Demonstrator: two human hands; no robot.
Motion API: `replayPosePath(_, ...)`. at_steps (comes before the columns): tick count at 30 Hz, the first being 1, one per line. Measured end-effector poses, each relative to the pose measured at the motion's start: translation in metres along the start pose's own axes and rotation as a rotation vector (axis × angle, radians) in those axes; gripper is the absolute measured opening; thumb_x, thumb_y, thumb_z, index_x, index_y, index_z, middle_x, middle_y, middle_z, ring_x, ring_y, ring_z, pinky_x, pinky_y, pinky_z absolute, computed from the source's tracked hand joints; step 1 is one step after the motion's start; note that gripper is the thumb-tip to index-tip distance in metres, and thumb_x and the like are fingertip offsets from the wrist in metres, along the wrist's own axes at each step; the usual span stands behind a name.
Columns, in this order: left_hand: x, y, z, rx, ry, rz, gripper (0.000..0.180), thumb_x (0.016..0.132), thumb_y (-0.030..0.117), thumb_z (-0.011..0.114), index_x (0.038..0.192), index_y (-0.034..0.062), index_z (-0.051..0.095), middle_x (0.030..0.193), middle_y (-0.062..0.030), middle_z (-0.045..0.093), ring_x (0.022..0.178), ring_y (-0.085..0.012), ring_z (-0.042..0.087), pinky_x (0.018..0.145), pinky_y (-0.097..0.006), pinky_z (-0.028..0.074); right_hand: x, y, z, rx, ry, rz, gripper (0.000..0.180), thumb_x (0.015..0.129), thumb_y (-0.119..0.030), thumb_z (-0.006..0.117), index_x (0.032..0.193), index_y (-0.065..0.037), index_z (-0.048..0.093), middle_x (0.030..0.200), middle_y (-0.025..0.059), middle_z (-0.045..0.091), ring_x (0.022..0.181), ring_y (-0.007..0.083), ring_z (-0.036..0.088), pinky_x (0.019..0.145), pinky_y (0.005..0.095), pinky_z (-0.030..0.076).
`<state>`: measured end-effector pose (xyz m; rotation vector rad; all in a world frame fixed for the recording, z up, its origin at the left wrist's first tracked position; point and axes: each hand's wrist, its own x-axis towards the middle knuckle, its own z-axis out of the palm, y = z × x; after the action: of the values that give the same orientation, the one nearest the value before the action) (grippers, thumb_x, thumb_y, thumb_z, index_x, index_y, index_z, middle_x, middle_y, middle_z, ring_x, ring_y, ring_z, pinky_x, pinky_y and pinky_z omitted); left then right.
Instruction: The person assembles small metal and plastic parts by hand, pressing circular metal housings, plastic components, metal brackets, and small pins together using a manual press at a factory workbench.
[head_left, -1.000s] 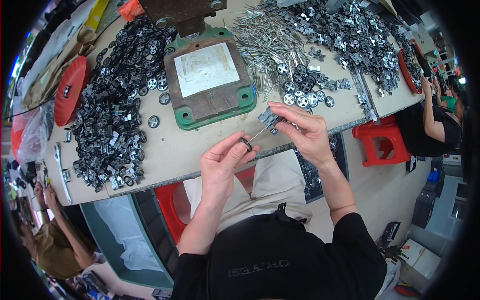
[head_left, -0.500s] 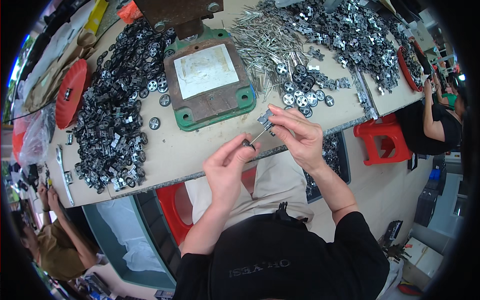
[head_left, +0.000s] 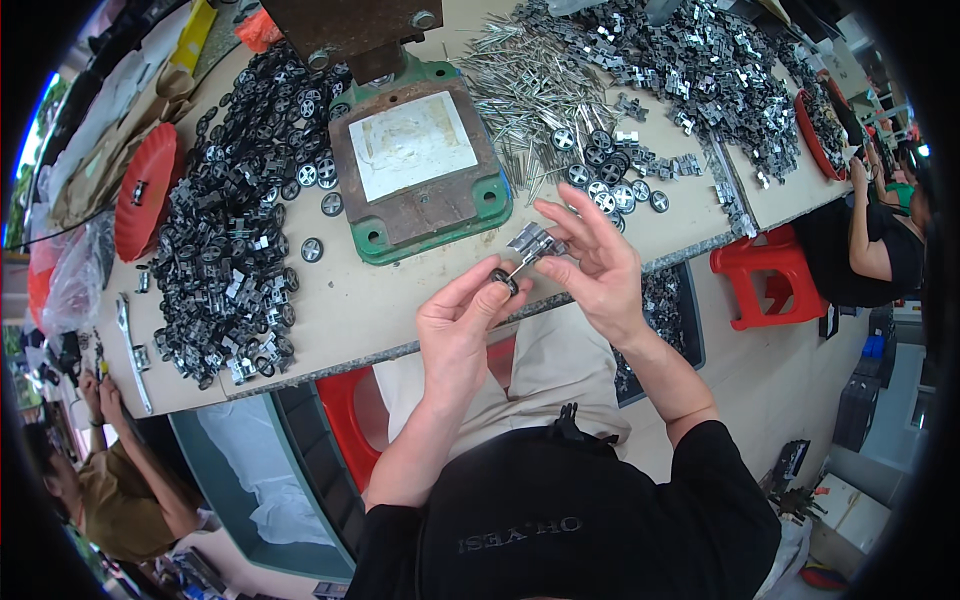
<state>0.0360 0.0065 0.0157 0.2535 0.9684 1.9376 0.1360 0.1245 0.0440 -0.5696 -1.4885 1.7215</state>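
My left hand (head_left: 460, 322) pinches a small black wheel (head_left: 504, 281) between thumb and fingers. From the wheel a thin metal axle (head_left: 518, 266) runs up toward a small silver-and-black bracket (head_left: 536, 242). Thumb and fingers of my right hand (head_left: 598, 262) hold this bracket, with the upper fingers raised away from it. The axle's far end is hidden at the bracket. Both hands are over the table's front edge, just in front of the green-based press (head_left: 420, 170). Loose wheels (head_left: 603, 196) with silver spokes lie beyond my right hand.
Left of the press is a heap of wheels and brackets (head_left: 225, 240), beside a red plate (head_left: 146, 195) and a wrench (head_left: 131, 345). Metal axles (head_left: 530, 90) and brackets (head_left: 710, 80) are piled to the right. A red stool (head_left: 752, 285) stands at right; co-workers sit on both sides.
The bracket and the wheel are closer together, with less axle showing between them. My right hand's upper fingers have lifted and spread, showing more of the bracket. My left hand has shifted slightly right.
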Motion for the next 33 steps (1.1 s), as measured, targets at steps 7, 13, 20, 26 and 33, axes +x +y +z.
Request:
replayPosePath(7, 0.002, -0.003, 0.0, 0.295, 0.078, 0.232, 0.034, 0.085, -0.001, 0.062, 0.118, -0.0046, 0.057, 0.107, -0.0135, 0.065, 0.092, -0.0177, 0.064, 0.084, -0.027, 0.051, -0.003, 0.011, -0.014, -0.258, -0.163, 0.067, 0.035, 0.084, 0.005, 0.061, 0.119, 0.004, 0.057, 0.106, 0.0085, 0.064, 0.094, 0.0117, 0.059, 0.083, 0.0239, 0.048)
replayPosePath(13, 0.002, -0.003, 0.001, 0.049, 0.05, 0.011, 0.036, 0.083, -0.001, 0.065, 0.118, -0.0061, 0.057, 0.108, -0.0133, 0.064, 0.093, -0.0139, 0.062, 0.083, -0.025, 0.05, -0.007, 0.011, -0.011, -0.396, -0.183, 0.029, 0.034, 0.082, 0.003, 0.063, 0.116, 0.003, 0.06, 0.095, 0.0066, 0.066, 0.084, 0.0096, 0.06, 0.075, 0.0226, 0.048)
replayPosePath(20, 0.006, -0.003, -0.001, 0.133, 0.0, 0.028, 0.036, 0.085, 0.002, 0.063, 0.12, -0.0049, 0.055, 0.109, -0.0135, 0.063, 0.096, -0.0142, 0.061, 0.085, -0.026, 0.05, -0.003, 0.01, -0.011, -0.461, -0.181, -0.072, 0.034, 0.075, -0.002, 0.07, 0.109, 0.001, 0.064, 0.08, 0.0074, 0.064, 0.071, 0.0139, 0.06, 0.066, 0.0251, 0.048)
replayPosePath(26, 0.008, 0.0, -0.016, -0.095, -0.131, -0.128, 0.031, 0.094, 0.014, 0.053, 0.12, -0.0029, 0.053, 0.115, -0.0155, 0.059, 0.106, -0.0245, 0.06, 0.094, -0.035, 0.05, 0.013, -0.013, -0.018, -0.51, -0.285, -0.058, 0.032, 0.073, -0.002, 0.071, 0.104, 0.0, 0.067, 0.087, 0.0034, 0.065, 0.072, 0.0097, 0.056, 0.064, 0.0244, 0.045)
replayPosePath(33, 0.01, 0.008, -0.019, -0.207, -0.116, -0.161, 0.027, 0.095, 0.015, 0.05, 0.118, 0.0007, 0.051, 0.115, -0.0155, 0.06, 0.11, -0.0318, 0.058, 0.092, -0.038, 0.051, 0.065, -0.013, -0.068, -1.21, -0.296, -0.193, 0.025, 0.075, -0.005, 0.065, 0.099, -0.004, 0.067, 0.088, 0.0094, 0.06, 0.084, 0.0259, 0.059, 0.076, 0.0342, 0.047)
